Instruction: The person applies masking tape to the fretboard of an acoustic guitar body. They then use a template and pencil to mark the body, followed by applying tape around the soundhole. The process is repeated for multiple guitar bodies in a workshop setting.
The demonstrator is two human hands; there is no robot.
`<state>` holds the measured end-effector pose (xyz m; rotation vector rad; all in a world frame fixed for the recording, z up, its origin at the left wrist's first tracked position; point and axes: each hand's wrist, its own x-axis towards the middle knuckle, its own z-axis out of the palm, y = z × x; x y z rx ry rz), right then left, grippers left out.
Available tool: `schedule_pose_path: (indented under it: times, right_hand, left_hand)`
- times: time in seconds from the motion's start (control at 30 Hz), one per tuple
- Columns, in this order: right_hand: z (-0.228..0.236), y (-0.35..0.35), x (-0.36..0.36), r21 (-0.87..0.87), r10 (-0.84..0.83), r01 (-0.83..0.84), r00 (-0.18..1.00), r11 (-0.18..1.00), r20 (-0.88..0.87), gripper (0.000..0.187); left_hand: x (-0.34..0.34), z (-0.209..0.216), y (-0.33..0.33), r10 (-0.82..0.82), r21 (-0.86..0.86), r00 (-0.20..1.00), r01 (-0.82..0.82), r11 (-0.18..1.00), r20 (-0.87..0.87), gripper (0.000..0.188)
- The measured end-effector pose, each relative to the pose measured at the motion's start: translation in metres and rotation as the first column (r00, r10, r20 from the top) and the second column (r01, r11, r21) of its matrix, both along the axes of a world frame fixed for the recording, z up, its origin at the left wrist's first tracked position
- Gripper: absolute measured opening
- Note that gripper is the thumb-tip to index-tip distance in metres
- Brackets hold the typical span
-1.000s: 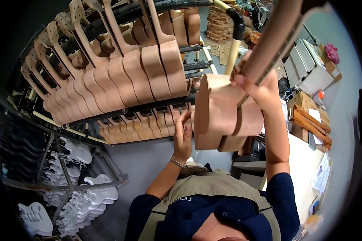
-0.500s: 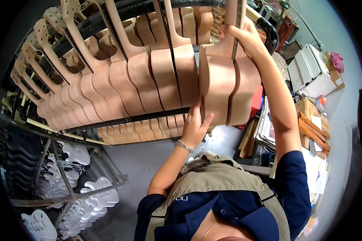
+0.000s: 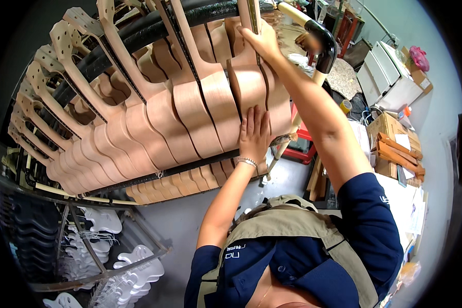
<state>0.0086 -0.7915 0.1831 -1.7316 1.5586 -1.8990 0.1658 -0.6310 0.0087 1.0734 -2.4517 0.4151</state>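
An unfinished acoustic guitar (image 3: 249,82) stands on edge at the right end of a row of similar bare-wood guitars (image 3: 154,118), their necks up and their sides toward me. My right hand (image 3: 263,43) is closed round its neck, close to where it joins the body. Against the lower side of the body lies my left hand (image 3: 254,128), flat with its fingers stretched. The guitar's body sits close beside its neighbour in the row, and its lower edge is near the black padded rail (image 3: 164,177).
The rack's end frame (image 3: 324,59) rises to the right. A lower row of guitar bodies (image 3: 190,180) sits beneath the rail. White solid guitar bodies (image 3: 141,269) hang on a metal rack at lower left. Cardboard boxes (image 3: 387,128) and papers lie on the right, near a red stand (image 3: 304,146).
The guitar has moved left from the rack's end, close against the row. My left hand has gone from gripping its lower edge to lying flat on its side; my right still holds the neck.
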Motion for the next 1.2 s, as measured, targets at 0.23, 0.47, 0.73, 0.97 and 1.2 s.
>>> schedule_pose_path:
  times: [0.23,0.47,0.73,0.97,1.2]
  right_hand:
    - [0.015,0.044,0.011,0.207,-0.164,0.186,0.979,0.961,-0.119,0.08]
    - [-0.056,0.198,0.059,-0.217,-0.239,0.184,0.936,0.959,-0.257,0.049]
    - [-0.163,0.357,0.085,0.331,-0.251,0.219,0.966,0.918,0.057,0.032]
    - [-0.072,0.4,0.108,0.014,-0.223,0.224,0.972,0.974,-0.074,0.026]
    - [0.019,0.477,0.153,-0.129,-0.257,0.225,0.899,0.966,-0.354,0.054]
  left_hand:
    - [0.043,0.078,-0.021,-0.193,-0.148,0.815,0.133,0.98,-0.547,0.078]
    - [0.092,0.188,-0.166,0.145,0.463,0.55,0.501,0.731,-0.823,0.06]
    - [0.109,0.194,-0.114,-0.147,0.325,0.497,0.736,0.595,-0.855,0.03]
    - [0.154,0.277,0.059,-0.465,0.106,0.637,0.651,0.752,-0.615,0.037]
    - [0.136,0.255,0.202,-0.438,0.371,0.504,0.857,0.357,-0.744,0.062]
